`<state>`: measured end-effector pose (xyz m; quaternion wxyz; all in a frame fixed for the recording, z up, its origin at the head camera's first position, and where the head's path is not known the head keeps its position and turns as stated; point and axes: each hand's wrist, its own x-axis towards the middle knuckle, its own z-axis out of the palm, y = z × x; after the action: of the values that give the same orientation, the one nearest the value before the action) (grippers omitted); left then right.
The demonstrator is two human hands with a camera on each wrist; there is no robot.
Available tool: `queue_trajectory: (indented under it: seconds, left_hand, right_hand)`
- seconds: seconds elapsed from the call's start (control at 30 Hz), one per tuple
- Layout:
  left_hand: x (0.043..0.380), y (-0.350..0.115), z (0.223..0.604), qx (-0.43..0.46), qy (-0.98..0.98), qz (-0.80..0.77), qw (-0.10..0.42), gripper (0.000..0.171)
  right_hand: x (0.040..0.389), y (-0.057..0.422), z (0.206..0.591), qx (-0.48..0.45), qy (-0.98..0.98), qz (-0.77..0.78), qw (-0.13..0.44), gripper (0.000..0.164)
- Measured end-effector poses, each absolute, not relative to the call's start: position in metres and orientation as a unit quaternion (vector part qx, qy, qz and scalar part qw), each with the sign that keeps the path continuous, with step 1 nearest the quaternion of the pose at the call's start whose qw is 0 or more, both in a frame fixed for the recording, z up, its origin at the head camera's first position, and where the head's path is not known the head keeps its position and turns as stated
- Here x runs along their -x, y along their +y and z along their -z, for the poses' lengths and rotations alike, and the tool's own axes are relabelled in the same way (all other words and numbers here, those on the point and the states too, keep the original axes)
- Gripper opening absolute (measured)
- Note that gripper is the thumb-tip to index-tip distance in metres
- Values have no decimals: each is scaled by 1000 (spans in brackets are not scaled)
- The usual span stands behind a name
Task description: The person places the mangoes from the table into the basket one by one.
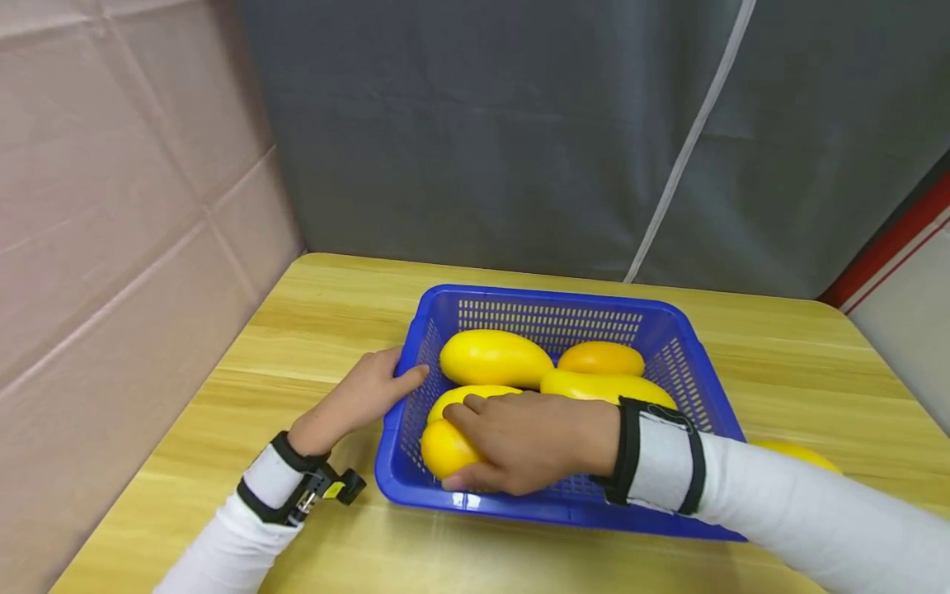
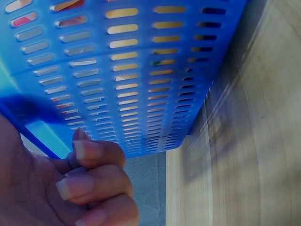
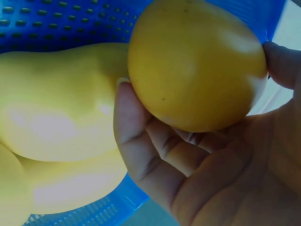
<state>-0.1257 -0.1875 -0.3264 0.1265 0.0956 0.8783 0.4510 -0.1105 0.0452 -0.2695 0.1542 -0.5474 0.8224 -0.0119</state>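
A blue plastic basket [image 1: 438,495] with slotted walls holds several smooth yellow fruits that look like mangoes. My left hand [image 1: 371,386] grips its left rim, thumb over the top and fingers curled outside, by the slotted wall [image 2: 127,84]. Inside the front left corner, my right hand [image 1: 523,441] holds a rounder orange-yellow mango [image 1: 448,450]. The right wrist view shows fingers and thumb around this mango [image 3: 197,66]. Near it lie a large yellow mango [image 1: 496,359], a long yellow one [image 1: 609,384] and a smaller orange-yellow one [image 1: 601,359].
The basket stands on a wood-grain table [image 1: 326,297]. Another yellow fruit [image 1: 797,454] lies right of the basket, partly behind the right sleeve. A grey curtain [image 1: 460,148] hangs behind, and a pale wall covering [image 1: 134,206] borders the left side.
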Motion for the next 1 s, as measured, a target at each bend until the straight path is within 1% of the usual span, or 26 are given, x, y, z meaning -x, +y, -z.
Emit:
queue_trajectory:
  seconds: [0.13, 0.33, 0.43, 0.73, 1.0]
  left_hand:
    - [125, -188, 326, -93, 878, -451, 129, 41]
    - [126, -189, 326, -96, 877, -452, 131, 41]
    - [126, -189, 326, -98, 876, -454, 130, 41]
    - [125, -189, 326, -95, 873, -458, 136, 42]
    - [126, -189, 327, -98, 869, -465, 141, 43]
  right_hand:
    - [111, 44, 270, 548, 824, 12, 144, 68]
    - [115, 44, 272, 563, 816, 17, 127, 48]
    - [115, 44, 273, 570, 812, 23, 123, 42]
    - [114, 44, 270, 573, 811, 16, 115, 40]
    - [117, 52, 265, 559, 815, 27, 148, 44]
